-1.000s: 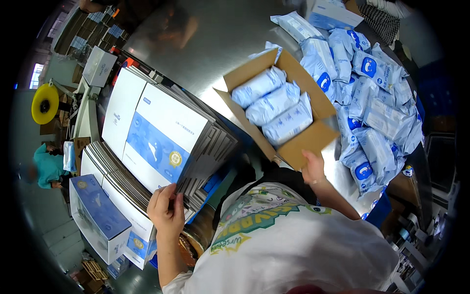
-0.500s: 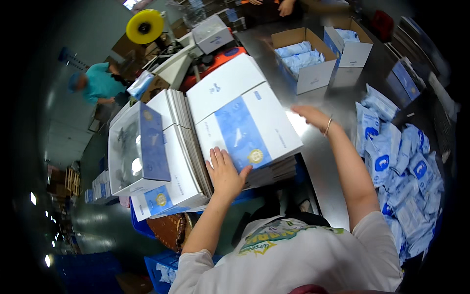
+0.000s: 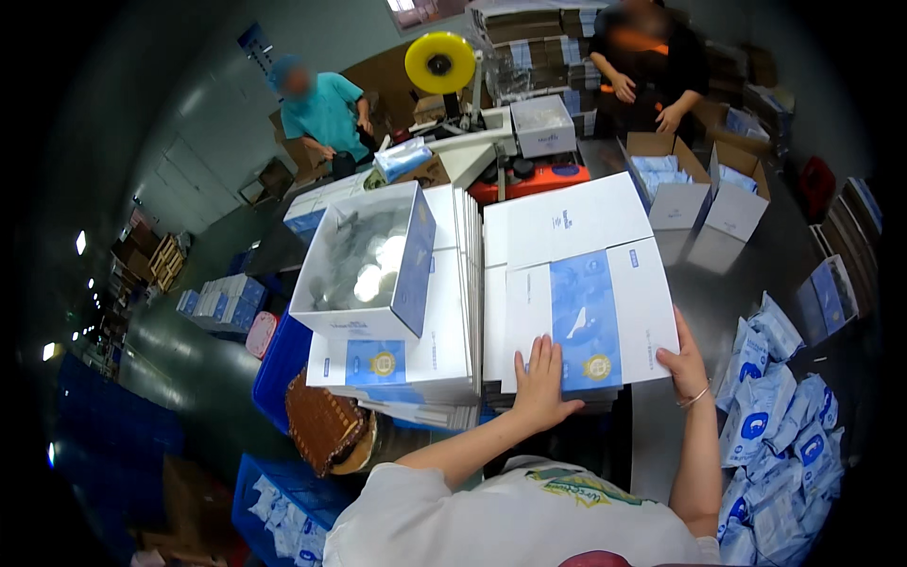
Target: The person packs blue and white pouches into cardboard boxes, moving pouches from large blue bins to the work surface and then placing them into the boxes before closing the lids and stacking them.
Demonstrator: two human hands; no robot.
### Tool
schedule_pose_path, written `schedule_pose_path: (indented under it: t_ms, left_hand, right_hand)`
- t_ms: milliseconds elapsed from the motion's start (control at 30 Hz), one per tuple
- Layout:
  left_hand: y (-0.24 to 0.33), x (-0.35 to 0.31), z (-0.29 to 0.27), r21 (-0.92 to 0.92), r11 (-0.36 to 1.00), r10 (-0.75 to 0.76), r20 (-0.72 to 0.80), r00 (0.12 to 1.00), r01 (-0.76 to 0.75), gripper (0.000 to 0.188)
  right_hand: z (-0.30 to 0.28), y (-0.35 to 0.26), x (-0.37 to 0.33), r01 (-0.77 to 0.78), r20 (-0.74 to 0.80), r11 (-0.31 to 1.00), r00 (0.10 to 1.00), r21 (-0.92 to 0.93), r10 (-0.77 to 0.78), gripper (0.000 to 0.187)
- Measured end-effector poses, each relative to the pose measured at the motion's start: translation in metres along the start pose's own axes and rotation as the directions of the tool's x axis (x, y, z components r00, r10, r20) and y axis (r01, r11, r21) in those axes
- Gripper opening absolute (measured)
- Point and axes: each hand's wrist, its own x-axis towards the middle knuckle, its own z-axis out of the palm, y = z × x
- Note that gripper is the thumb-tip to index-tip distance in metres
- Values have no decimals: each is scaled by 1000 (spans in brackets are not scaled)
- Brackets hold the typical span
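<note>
A flat, folded white carton [image 3: 642,307] with a blue printed panel and a gold round mark lies on top of a stack of similar cartons in front of me. My left hand [image 3: 543,392] rests flat on its near part, fingers spread. At the right edge, my right hand [image 3: 690,364] grips the carton, thumb on top and the other fingers along the side, partly hidden. A second stack of flat cartons [image 3: 449,283] stands close by on the left. On that stack sits an open-topped white and blue box [image 3: 364,323] with clear plastic inside.
Blue-white packets [image 3: 779,444] are heaped at the right. Two open cartons [image 3: 680,206] with packets stand near a person [image 3: 652,66] at the back. A tape machine with a yellow roll [image 3: 439,63] stands beyond the stacks. Left, another person [image 3: 326,113] stands; a brown stool [image 3: 321,425] is below.
My right hand has come from beside the stack onto the carton's right edge. The left hand stays flat on the carton. The view has turned, so everything appears shifted.
</note>
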Motion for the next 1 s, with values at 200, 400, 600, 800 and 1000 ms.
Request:
schedule_pose_path:
  t_ms: [200, 400, 600, 800, 1000]
  left_hand:
    - [39, 4, -29, -458, 800, 392, -88, 916, -387, 79]
    - [115, 30, -11, -714, 599, 513, -5, 858, -362, 81]
    - [200, 51, 84, -865, 502, 417, 259, 871, 17, 92]
    - [217, 58, 129, -759, 625, 130, 336, 933, 186, 105]
    - [210, 71, 132, -857, 490, 284, 331, 900, 160, 100]
  right_hand:
    - [-76, -77, -92, 181, -256, 966, 940, -185, -226, 78]
    - [-153, -136, -314, -509, -629, 469, 765, -722, -138, 51]
    - [-136, -56, -402, -612, -632, 766, 677, -198, 377, 56]
    - [-76, -19, -377, -516, -382, 851, 809, -99, 447, 59]
    - [-74, 24, -352, 14, -416, 988, 908, 151, 51, 75]
